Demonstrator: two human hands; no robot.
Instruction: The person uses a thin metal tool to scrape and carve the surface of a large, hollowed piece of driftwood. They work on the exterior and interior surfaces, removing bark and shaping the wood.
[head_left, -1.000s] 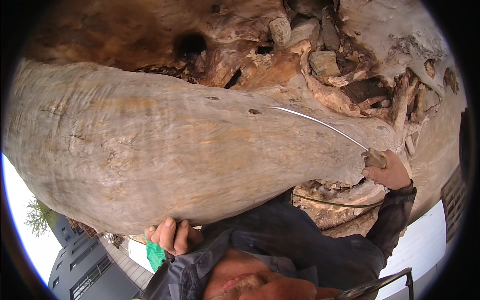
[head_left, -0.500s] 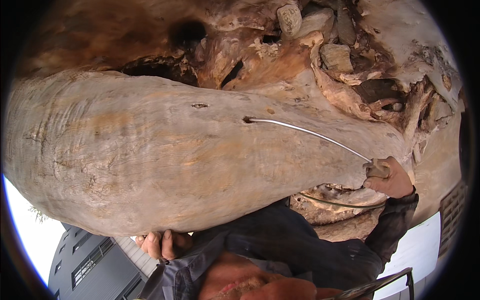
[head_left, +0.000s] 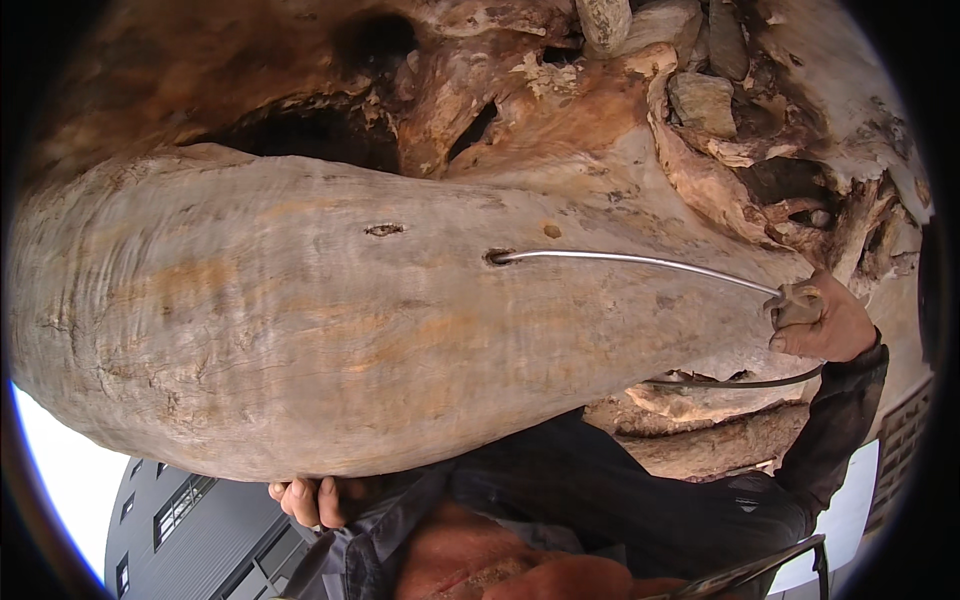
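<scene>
A large, smooth, pale brown piece of tree trunk point(head_left: 300, 330) fills the middle of the view. My right hand point(head_left: 840, 318) is closed around a brownish-grey grip or wrapping point(head_left: 797, 306) at the right end of a thin, slightly curved silver metal rod point(head_left: 650, 262). The rod's other end enters a small dark hole point(head_left: 498, 257) in the trunk; its tip is hidden inside. At the trunk's lower edge, the curled fingers of my left hand point(head_left: 312, 502) touch or nearly touch the wood. My left palm is out of sight, so whatever it holds cannot be made out.
Rough, hollowed reddish wood point(head_left: 590, 120) with deep cavities lies beyond the trunk. Several stones point(head_left: 703, 103) sit among it at the upper right. Below my right hand runs a dark, thin curved strip point(head_left: 740, 383). A grey building point(head_left: 190, 530) shows at the lower left.
My right hand has moved up and to the right with the rod's end, and the rod lies closer to level. The view has shifted slightly. My left hand stays by the lower edge.
</scene>
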